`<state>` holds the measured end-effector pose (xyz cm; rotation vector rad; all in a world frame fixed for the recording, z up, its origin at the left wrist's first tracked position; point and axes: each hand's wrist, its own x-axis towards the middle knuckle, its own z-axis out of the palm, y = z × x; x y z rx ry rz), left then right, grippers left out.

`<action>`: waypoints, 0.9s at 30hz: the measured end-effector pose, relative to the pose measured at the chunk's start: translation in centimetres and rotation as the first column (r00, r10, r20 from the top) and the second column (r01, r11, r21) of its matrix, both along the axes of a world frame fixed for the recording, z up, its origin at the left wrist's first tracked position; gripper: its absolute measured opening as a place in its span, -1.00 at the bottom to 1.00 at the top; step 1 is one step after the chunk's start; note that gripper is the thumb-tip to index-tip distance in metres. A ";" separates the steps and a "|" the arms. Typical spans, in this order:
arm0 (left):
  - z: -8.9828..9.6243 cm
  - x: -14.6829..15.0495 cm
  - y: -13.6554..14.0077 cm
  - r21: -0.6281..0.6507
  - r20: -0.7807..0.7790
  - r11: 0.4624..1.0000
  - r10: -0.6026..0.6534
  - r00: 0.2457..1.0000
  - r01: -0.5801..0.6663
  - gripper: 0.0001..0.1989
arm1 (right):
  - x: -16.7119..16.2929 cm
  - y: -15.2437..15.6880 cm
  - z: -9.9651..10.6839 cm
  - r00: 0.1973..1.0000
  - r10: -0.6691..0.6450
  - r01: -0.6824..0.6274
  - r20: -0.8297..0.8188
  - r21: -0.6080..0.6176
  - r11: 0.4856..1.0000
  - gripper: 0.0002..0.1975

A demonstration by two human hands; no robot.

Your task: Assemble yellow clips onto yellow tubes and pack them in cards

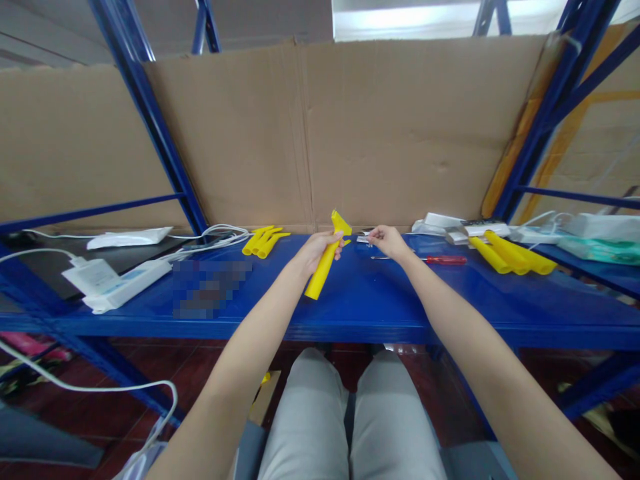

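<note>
My left hand [324, 251] is closed around a yellow plastic tube [320, 275], which slants with its wide round end toward me and a flared, angular tip at the top. My right hand [384, 241] is pinched over the far part of the table, beside a small whitish and metallic item [363, 238]. What its fingertips hold, if anything, is too small to make out. Under my right wrist lies a screwdriver [447, 261] with a red handle, its thin shaft pointing left.
Several yellow tubes lie in a group [264, 241] at left and another [511, 253] at right. A white power strip [127, 285] with a charger and cables sits left. Cardboard [380, 133] walls the back of the blue table [370, 307]; blue posts flank it.
</note>
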<state>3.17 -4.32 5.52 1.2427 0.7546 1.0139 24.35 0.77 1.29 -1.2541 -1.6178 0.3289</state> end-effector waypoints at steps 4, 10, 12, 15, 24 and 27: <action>-0.5 0.0 0.9 -0.279 0.041 0.960 -0.017 0.999 0.028 -0.82 | -0.4 -0.1 -0.1 0.989 0.079 -0.084 -0.127 -0.033 0.996 -0.88; -2.1 -0.3 2.3 -0.417 0.051 0.905 -0.071 0.996 0.086 -0.84 | -1.4 -1.1 0.1 0.945 0.198 -0.237 -0.260 -0.126 0.963 -0.88; -2.4 -0.4 2.6 -0.428 0.065 0.896 -0.094 0.993 0.113 -0.86 | -1.7 -1.4 0.2 0.932 0.230 -0.277 -0.281 -0.138 0.951 -0.87; -2.7 -0.5 2.8 -0.425 0.054 0.896 -0.119 0.991 0.131 -0.87 | -2.1 -1.7 0.2 0.922 0.255 -0.310 -0.290 -0.164 0.936 -0.86; -3.0 -0.3 3.1 -0.395 0.008 0.907 -0.153 0.988 0.144 -0.85 | -3.1 -1.6 -0.3 0.923 0.334 -0.372 -0.193 -0.213 0.904 -0.78; -3.1 -0.2 3.2 -0.391 -0.030 0.913 -0.134 0.990 0.112 -0.83 | -3.3 -1.3 -0.4 0.931 0.328 -0.356 -0.160 -0.200 0.913 -0.80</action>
